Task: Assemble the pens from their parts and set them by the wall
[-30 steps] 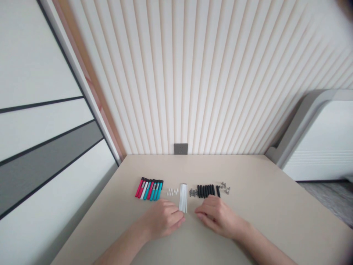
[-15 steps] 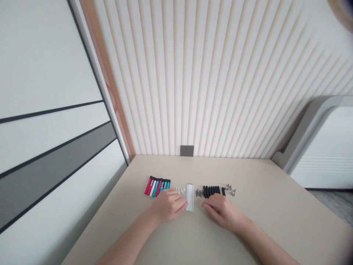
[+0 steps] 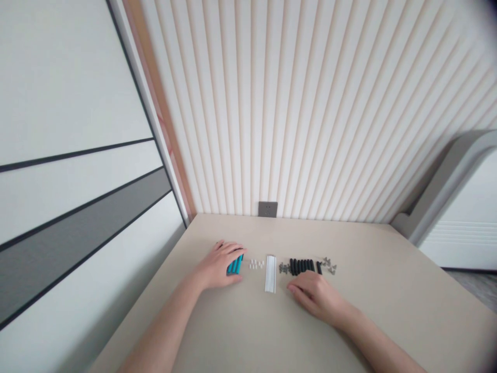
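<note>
Some blue sticks [image 3: 235, 265] on the table [image 3: 248, 326] lie under the left hand [image 3: 217, 263], its fingers spread, seemingly reaching, so a soft squeeze seems needed, while the right hand [image 3: 316, 292] has curled fingers near black tubes [image 3: 301, 266].

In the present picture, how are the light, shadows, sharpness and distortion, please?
Head view: light soft and even; shadow beside the right forearm; right corners dark, blurred; wall ribs fan out, likely from a wide lens; teal tubes and grey parts lack fine detail.
</note>
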The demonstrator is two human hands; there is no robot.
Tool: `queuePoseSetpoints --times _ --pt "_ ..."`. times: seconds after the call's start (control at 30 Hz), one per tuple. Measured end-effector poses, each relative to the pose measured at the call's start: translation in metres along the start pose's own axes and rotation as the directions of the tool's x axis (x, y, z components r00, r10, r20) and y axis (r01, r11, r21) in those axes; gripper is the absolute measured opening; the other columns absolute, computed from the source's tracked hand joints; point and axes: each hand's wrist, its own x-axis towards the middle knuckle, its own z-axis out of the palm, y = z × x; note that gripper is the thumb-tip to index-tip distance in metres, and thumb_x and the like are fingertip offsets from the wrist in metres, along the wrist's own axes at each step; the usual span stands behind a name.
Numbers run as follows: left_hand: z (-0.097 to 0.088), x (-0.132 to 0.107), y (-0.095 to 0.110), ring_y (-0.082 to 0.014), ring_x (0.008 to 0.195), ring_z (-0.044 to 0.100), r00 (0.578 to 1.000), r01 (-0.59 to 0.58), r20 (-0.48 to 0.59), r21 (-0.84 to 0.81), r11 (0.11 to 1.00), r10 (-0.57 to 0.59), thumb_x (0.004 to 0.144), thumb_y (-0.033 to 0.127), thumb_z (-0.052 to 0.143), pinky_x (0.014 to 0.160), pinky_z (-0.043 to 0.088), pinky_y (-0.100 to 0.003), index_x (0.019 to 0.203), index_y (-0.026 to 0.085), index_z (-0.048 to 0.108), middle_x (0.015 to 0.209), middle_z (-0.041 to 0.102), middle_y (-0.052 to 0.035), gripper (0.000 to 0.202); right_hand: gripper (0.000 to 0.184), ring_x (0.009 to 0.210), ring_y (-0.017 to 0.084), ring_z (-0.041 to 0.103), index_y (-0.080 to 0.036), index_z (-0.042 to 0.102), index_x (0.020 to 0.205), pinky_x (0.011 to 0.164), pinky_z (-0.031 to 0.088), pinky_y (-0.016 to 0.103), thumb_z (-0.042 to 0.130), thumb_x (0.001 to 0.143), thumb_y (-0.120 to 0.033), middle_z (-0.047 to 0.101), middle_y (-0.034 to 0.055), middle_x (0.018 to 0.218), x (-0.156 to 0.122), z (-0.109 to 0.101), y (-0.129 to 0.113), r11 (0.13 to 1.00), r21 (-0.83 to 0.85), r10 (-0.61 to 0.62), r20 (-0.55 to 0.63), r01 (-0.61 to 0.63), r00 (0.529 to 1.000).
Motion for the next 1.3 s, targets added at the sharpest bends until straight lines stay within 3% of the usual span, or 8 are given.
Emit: queuePoseSetpoints --times 0.37,0.6,0.73,0.87,0.97,1.07,1.17,1.3 --pt "0.0 0.003 -0.002 -0.027 0.124 0.049 1.0 -0.013 -0.011 -0.003 1.0 0.013 0.076 0.044 0.071 0.114 0.02 -0.052 0.136 0.028 0.046 0.132 0.056 -0.0082 0.066 0.037 0.071 0.017 0.057 -0.019 0.065 0.086 0.069 0.04 0.03 0.034 0.101 -0.032 0.064 0.0048 0.074 0.0 0.002 0.002 1.0 -0.009 -0.008 -0.006 0.008 1.0" --pt "-0.009 0.009 0.021 -0.0291 0.123 0.048 0.958 -0.108 -0.269 -0.035 0.994 0.095 0.078 0.052 0.069 0.108 0.035 -0.049 0.139 0.024 0.043 0.13 0.054 -0.0123 0.072 0.035 0.079 0.019 0.061 -0.019 0.068 0.099 0.069 0.045 0.03 0.038 0.099 -0.037 0.069 0.0075 0.084 0.002 0.004 -0.005 0.981 0.17 0.102 -0.075 -0.088 0.992" --pt "0.003 0.016 0.063 -0.0317 0.124 0.046 0.907 -0.201 -0.389 -0.07 0.977 0.159 0.078 0.058 0.066 0.104 0.04 -0.05 0.141 0.021 0.039 0.13 0.051 -0.0167 0.078 0.037 0.076 0.019 0.063 -0.018 0.067 0.111 0.067 0.049 0.029 0.043 0.097 -0.044 0.071 0.0071 0.087 0.008 0.019 -0.022 0.82 0.53 0.337 -0.14 -0.217 0.931" --pt "0.018 0.021 0.097 -0.0323 0.121 0.05 0.882 -0.218 -0.441 -0.073 0.973 0.165 0.081 0.051 0.066 0.099 0.044 -0.052 0.14 0.024 0.038 0.128 0.052 -0.0164 0.072 0.036 0.076 0.018 0.062 -0.017 0.068 0.105 0.069 0.049 0.029 0.049 0.094 -0.047 0.07 0.0061 0.087 0.015 0.034 -0.035 0.637 0.758 0.346 -0.12 -0.14 0.931" --pt "0.021 0.021 0.102 -0.0329 0.119 0.05 0.879 -0.209 -0.452 -0.074 0.975 0.154 0.078 0.054 0.068 0.098 0.045 -0.052 0.139 0.022 0.039 0.127 0.052 -0.0172 0.075 0.035 0.072 0.017 0.061 -0.016 0.067 0.099 0.064 0.048 0.027 0.057 0.089 -0.048 0.069 0.006 0.085 0.016 0.036 -0.034 0.559 0.814 0.405 -0.101 -0.158 0.909" --pt "0.02 0.02 0.097 -0.0323 0.119 0.05 0.883 -0.213 -0.441 -0.068 0.975 0.163 0.081 0.055 0.064 0.099 0.045 -0.05 0.14 0.019 0.039 0.126 0.052 -0.0176 0.073 0.033 0.07 0.017 0.059 -0.016 0.067 0.097 0.063 0.048 0.028 0.056 0.089 -0.046 0.068 0.0054 0.081 0.015 0.03 -0.029 0.606 0.768 0.451 -0.118 -0.206 0.885" --pt "0.018 0.019 0.092 -0.0278 0.113 0.052 0.889 -0.173 -0.443 -0.09 0.981 0.116 0.092 0.037 0.055 0.097 0.046 -0.046 0.14 0.019 0.038 0.119 0.056 -0.0151 0.054 0.027 0.077 0.018 0.059 -0.019 0.068 0.1 0.069 0.047 0.029 0.055 0.09 -0.04 0.068 0.006 0.088 0.013 0.022 -0.023 0.743 0.631 0.451 -0.226 -0.222 0.864" --pt "0.017 0.02 0.09 -0.0252 0.103 0.056 0.912 -0.121 -0.403 -0.087 0.989 0.076 0.091 0.023 0.057 0.091 0.047 -0.043 0.118 0.021 0.057 0.107 0.059 -0.0098 0.027 0.022 0.078 0.018 0.058 -0.02 0.067 0.103 0.07 0.047 0.029 0.057 0.088 -0.032 0.068 0.0061 0.091 0.011 0.02 -0.017 0.838 0.498 0.409 -0.307 -0.221 0.859"
